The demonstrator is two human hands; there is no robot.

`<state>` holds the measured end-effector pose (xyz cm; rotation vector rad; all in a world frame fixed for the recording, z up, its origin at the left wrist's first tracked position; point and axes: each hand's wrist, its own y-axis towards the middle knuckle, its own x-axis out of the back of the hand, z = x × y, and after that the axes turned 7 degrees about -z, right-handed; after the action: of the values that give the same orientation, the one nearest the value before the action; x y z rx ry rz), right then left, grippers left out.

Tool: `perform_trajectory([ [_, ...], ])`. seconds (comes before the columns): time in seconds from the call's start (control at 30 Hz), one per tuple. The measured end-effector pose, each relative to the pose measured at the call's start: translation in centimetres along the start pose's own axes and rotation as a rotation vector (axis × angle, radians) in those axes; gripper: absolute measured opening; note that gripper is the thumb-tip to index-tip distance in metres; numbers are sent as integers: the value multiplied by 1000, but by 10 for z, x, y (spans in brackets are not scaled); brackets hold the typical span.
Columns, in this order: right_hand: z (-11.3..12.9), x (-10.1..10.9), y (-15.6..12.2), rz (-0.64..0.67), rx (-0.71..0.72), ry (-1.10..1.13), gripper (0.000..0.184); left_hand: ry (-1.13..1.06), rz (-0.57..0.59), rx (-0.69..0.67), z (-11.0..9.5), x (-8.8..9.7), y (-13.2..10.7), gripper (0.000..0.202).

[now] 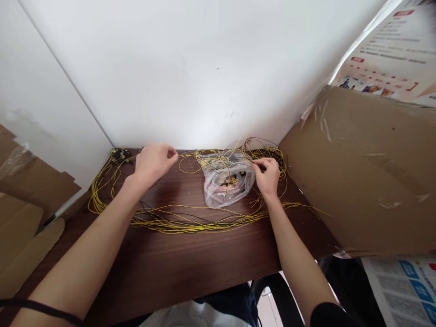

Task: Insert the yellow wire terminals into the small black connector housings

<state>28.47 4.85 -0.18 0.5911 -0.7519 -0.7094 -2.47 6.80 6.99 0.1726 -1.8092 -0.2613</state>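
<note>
Long thin yellow wires [177,222] lie in loops across a dark wooden table [190,268]. My left hand [151,163] is at the back of the table, its fingers pinched together on a yellow wire that runs off to the right. My right hand [269,175] is closed in a pinch at the right edge of a clear plastic bag [223,181], among a tangle of yellow and black wires [269,152]; what it grips I cannot make out. The bag holds small yellow and dark parts.
A white wall stands close behind the table. A large cardboard sheet [368,172] leans at the right, with printed posters [391,50] behind it. More cardboard [20,227] lies at the left. A small cluster of black connectors [120,154] sits at the back left corner.
</note>
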Motion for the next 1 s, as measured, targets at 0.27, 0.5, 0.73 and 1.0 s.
perform_trajectory([
  [0.27, -5, -8, 1, 31, -286, 367, 17, 25, 15, 34, 1, -6, 2, 35],
  [0.5, 1, -5, 0, 81, -175, 300, 18, 57, 2, 79, 2, -4, 2, 34],
  [0.73, 9, 0, 0, 43, -4, 190, 15, 35, 8, 70, 3, -5, 2, 32],
  [1.0, 1, -5, 2, 21, -141, 418, 15, 44, 11, 85, 4, -5, 2, 34],
])
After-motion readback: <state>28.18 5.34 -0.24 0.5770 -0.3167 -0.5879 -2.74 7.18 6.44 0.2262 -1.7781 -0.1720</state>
